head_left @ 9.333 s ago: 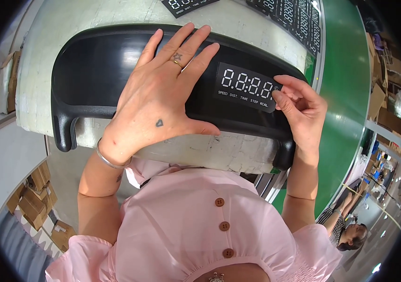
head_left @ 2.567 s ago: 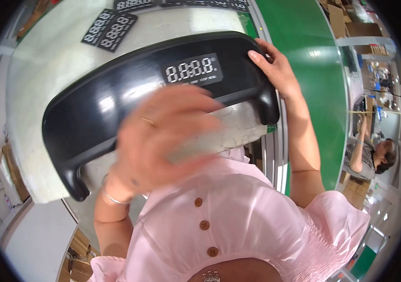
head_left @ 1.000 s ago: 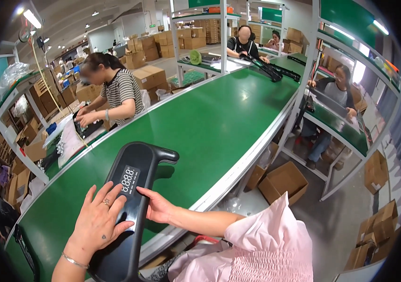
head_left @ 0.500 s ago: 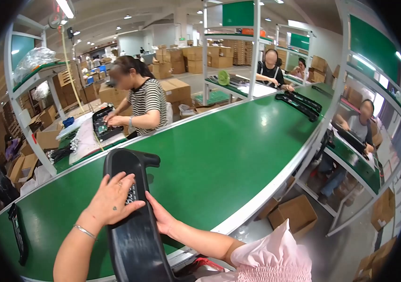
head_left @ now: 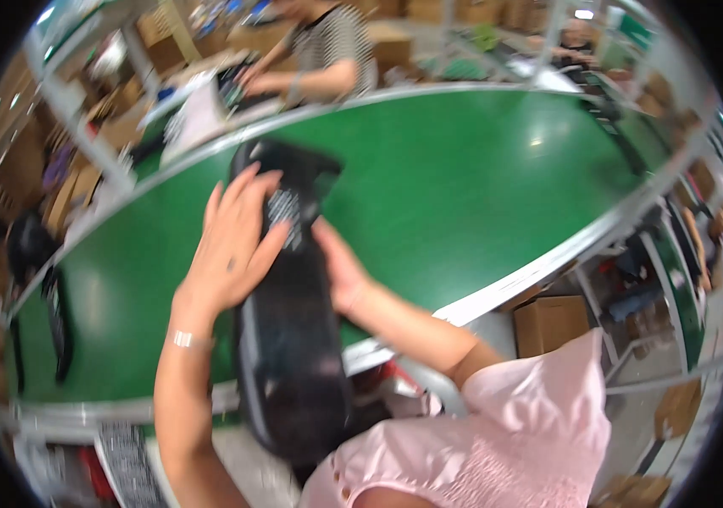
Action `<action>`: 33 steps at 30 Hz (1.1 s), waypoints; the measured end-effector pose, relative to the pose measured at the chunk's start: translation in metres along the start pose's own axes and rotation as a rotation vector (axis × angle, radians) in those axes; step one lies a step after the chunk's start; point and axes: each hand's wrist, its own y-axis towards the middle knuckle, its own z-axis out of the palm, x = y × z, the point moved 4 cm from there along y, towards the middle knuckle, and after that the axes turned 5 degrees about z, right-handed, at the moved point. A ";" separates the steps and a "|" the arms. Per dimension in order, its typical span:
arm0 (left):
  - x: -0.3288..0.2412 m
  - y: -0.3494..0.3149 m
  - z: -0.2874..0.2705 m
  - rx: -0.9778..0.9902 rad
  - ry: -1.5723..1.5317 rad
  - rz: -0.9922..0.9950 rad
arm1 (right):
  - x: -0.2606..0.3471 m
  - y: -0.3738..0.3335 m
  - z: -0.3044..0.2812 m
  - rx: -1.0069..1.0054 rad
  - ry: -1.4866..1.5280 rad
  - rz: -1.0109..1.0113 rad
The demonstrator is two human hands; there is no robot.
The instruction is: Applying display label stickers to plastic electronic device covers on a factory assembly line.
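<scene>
A long black plastic housing (head_left: 293, 339) lies lengthwise before me, its near end past the belt's near edge and close to my body. From its far end a short arm juts out to the right. My left hand (head_left: 227, 254) rests on its upper face, fingers stretched out beside a patch of white print (head_left: 285, 216). Along the housing's right edge is my right hand (head_left: 344, 269), thumb at the side and the other fingers mostly hidden under it. Motion blurs the picture somewhat.
A green conveyor belt (head_left: 463, 195) with a pale metal rim crosses in front. Dark parts (head_left: 58, 326) lie at its left end, others (head_left: 611, 127) at the far right. Across it a person in a striped shirt (head_left: 332, 55) works. A cardboard box (head_left: 550, 326) stands below right.
The view has tilted downward, bringing the housing's near end and my lap into sight. Hands and housing appear higher and further right in the picture, with the same hold.
</scene>
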 end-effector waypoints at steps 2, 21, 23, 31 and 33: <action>0.013 -0.007 -0.003 -0.054 -0.110 -0.022 | -0.001 0.002 0.012 -0.016 -0.040 -0.020; 0.005 -0.028 0.008 0.041 -0.018 -0.049 | -0.006 0.010 -0.012 -0.072 -0.042 -0.012; 0.010 -0.034 0.008 0.018 0.047 -0.155 | -0.012 0.016 -0.020 -0.064 -0.013 -0.005; 0.006 -0.032 0.015 -0.012 -0.041 -0.115 | -0.010 0.012 -0.017 0.024 -0.103 0.019; 0.008 -0.034 0.017 0.042 -0.055 -0.132 | -0.010 0.012 -0.016 0.031 -0.118 0.035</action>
